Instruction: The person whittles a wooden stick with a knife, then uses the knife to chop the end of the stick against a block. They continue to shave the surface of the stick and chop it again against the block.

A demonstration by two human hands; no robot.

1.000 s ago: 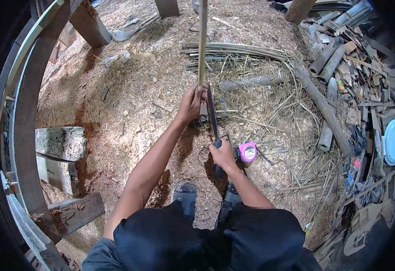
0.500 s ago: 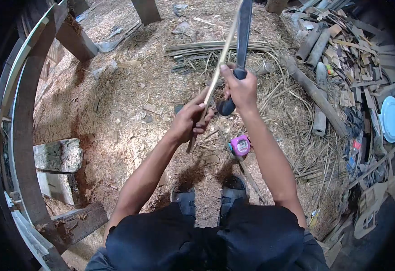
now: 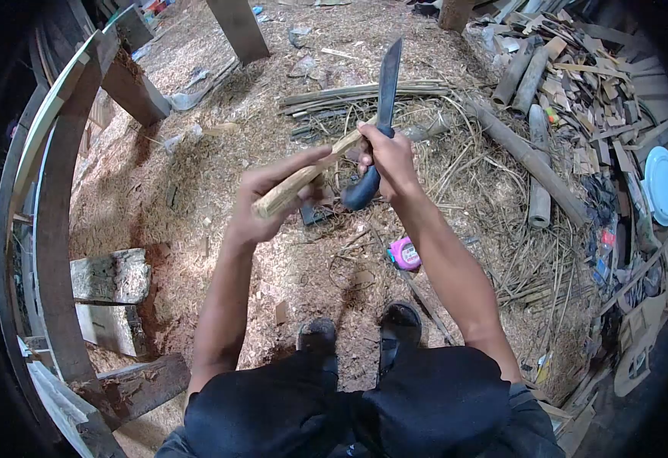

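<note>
In my left hand (image 3: 254,191) lies a pale split stick (image 3: 282,195), its cut end facing me and its far end reaching up to my right hand. The left fingers stretch along the stick, with the palm under it. My right hand (image 3: 395,162) is closed round the black handle of a machete (image 3: 388,84), whose dark blade points up and away. The right thumb sits against the far end of the stick. Below the hands, a pink tape measure (image 3: 404,253) rests on the shavings-covered ground.
A bundle of thin strips (image 3: 364,98) lies ahead. Bamboo poles (image 3: 529,156) and a heap of wood offcuts (image 3: 578,99) are at the right, near a light-blue plastic lid (image 3: 661,185). Wood blocks (image 3: 109,276) and a curved timber frame (image 3: 63,229) stand left.
The stick has swung from steep to slanting, with its near end now up and to the left. My left hand has moved left and its fingers have straightened. The machete has shifted slightly left and down.
</note>
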